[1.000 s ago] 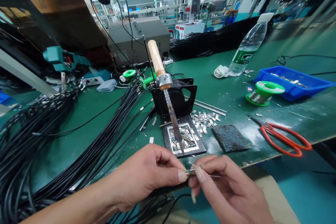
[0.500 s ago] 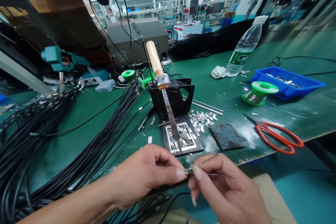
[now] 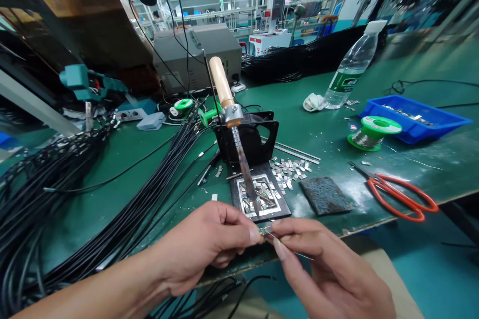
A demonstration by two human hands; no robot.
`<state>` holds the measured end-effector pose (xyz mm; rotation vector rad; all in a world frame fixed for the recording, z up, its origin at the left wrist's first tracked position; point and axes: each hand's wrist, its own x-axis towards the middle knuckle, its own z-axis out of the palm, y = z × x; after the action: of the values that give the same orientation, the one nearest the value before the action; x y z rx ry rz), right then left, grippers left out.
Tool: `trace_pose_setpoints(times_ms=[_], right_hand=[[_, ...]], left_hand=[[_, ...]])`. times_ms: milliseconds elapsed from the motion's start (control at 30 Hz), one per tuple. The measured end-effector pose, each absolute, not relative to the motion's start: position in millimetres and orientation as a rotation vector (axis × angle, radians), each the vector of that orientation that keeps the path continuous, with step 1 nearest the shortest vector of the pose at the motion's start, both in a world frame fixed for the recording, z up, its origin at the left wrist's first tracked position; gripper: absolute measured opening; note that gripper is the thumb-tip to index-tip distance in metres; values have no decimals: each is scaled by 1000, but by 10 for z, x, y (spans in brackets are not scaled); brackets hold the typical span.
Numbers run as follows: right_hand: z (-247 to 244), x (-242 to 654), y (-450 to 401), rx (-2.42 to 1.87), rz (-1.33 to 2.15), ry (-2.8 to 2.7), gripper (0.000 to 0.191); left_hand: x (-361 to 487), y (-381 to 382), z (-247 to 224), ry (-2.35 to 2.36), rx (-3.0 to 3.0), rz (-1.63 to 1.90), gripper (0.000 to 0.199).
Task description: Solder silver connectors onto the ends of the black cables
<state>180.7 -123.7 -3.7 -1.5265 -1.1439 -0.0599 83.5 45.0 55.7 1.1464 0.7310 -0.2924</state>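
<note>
My left hand [image 3: 224, 234] is closed in a pinch on the end of a cable, where tiny coloured wires and a small silver connector [image 3: 267, 230] show past the fingertips. Most of the cable is hidden by the hand. A thin strand of solder wire [image 3: 305, 256] runs between the thumb and forefinger of my right hand [image 3: 329, 259], its tip close to the connector. Just beyond the hands, a soldering iron [image 3: 243, 154] with a wooden handle slants tip-down over a black plate [image 3: 236, 199] holding small metal pieces.
A black fan frame [image 3: 271, 134] stands behind the iron. To the right are loose metal clips [image 3: 292, 172], a dark scouring pad [image 3: 325, 196], red-handled scissors [image 3: 400, 197], a solder spool [image 3: 375, 133], a blue tray [image 3: 430, 129] and a water bottle [image 3: 350, 72]. Black cables [image 3: 149, 192] cover the left.
Both hands have risen slightly toward the plate. My right fingers have shifted around the solder wire, with the forefinger now straighter beside the connector.
</note>
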Motion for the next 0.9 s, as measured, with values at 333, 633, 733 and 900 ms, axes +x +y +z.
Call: trace_pose_setpoints(times_ms=[333,633,733,900], right_hand=[[-42,1779,-1324,-1572,14,-1108,20],[-57,1749,-1329,-1595,1,-1098,20],[-54,1740,-1310,-1590,-11,-1105,20],[-8,1746,-1271,-1616,-49,-1112,14]], left_hand=[[894,448,631,741,1164,-405,37],[909,476,617,731,1134,-416,36],[908,478,610,735,1067,-386,35],[891,472,598,737,1014,-340,43]])
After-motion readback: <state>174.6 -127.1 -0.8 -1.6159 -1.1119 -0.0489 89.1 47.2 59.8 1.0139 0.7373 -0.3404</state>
